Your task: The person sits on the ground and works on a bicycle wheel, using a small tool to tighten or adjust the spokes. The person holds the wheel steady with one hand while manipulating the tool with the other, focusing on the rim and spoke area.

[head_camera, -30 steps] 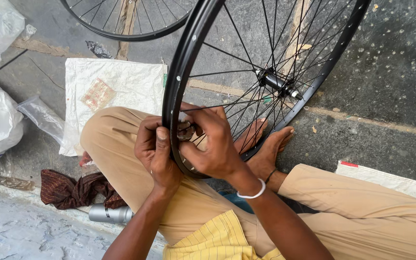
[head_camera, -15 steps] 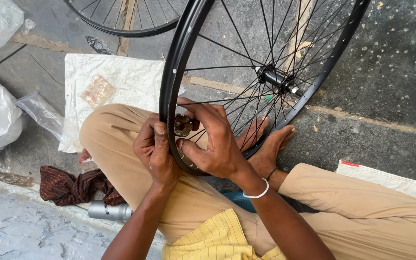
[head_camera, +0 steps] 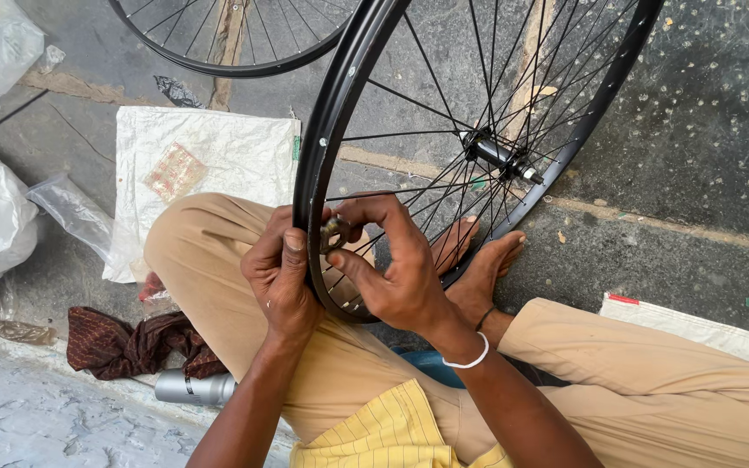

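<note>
- The ground is grey stone with small white specks, and a person sits on it with legs crossed in tan trousers.
- One big black bicycle wheel [head_camera: 340, 113] stands upright in the person's lap, and everything here is told from that wheel.
- The left hand [head_camera: 281, 276] is on the outer side of the wheel's rim, low down. Its fingers are curled shut around the rim and the thumb lies flat along it.
- The right hand [head_camera: 392, 264] is on the inner side of the rim, among the thin spokes, just across from the left hand.
- The right hand's thumb and first fingers are pinched on one small round metal tool [head_camera: 335, 232]. The other fingers are loosely bent.
- The tool sits right at the inside of the rim, between the two hands, touching a spoke end.
- The wheel's one silver hub [head_camera: 496, 158] is up and to the right of the hands, well apart from them.
- Two bare feet [head_camera: 483, 260] rest under the wheel, just right of the right hand.
- A second wheel [head_camera: 236, 35] lies behind the big one, at the top.
- One white sack [head_camera: 218, 147] lies flat to the left of the big wheel.
- One dark red cloth [head_camera: 127, 342] and one silver can [head_camera: 192, 387] lie lower left of it.
</note>
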